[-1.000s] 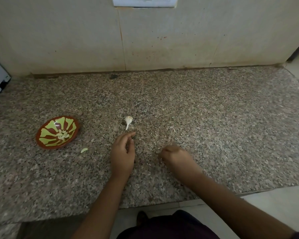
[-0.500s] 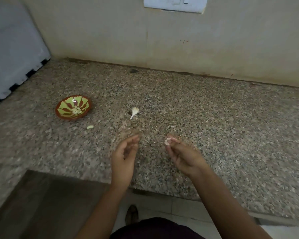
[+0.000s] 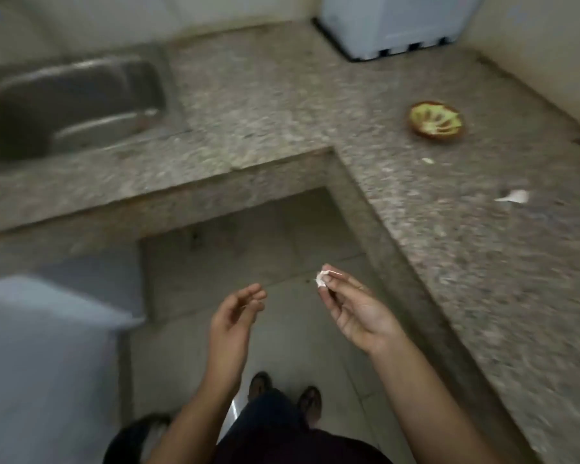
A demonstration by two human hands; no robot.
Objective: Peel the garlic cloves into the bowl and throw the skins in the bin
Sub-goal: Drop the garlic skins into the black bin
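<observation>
My right hand (image 3: 355, 306) is raised over the floor and pinches a scrap of white garlic skin (image 3: 322, 279) at its fingertips. My left hand (image 3: 233, 316) hangs beside it with loosely curled fingers and holds nothing. The brown and green bowl (image 3: 435, 120) stands on the granite counter (image 3: 482, 246) at the right, with pale cloves in it. A loose clove (image 3: 427, 160) lies just in front of the bowl, and a white garlic piece with a stem (image 3: 515, 197) lies farther right on the counter.
The counter turns a corner; a steel sink (image 3: 71, 105) is set into its left run. A white appliance (image 3: 392, 21) stands at the back. A large pale blue-white object (image 3: 41, 346) stands on the floor at the left. My feet (image 3: 285, 393) are on the tiled floor.
The view has swung left and down away from the counter. Both hands have left the counter and now hang over the floor, the right one still pinching the skin.
</observation>
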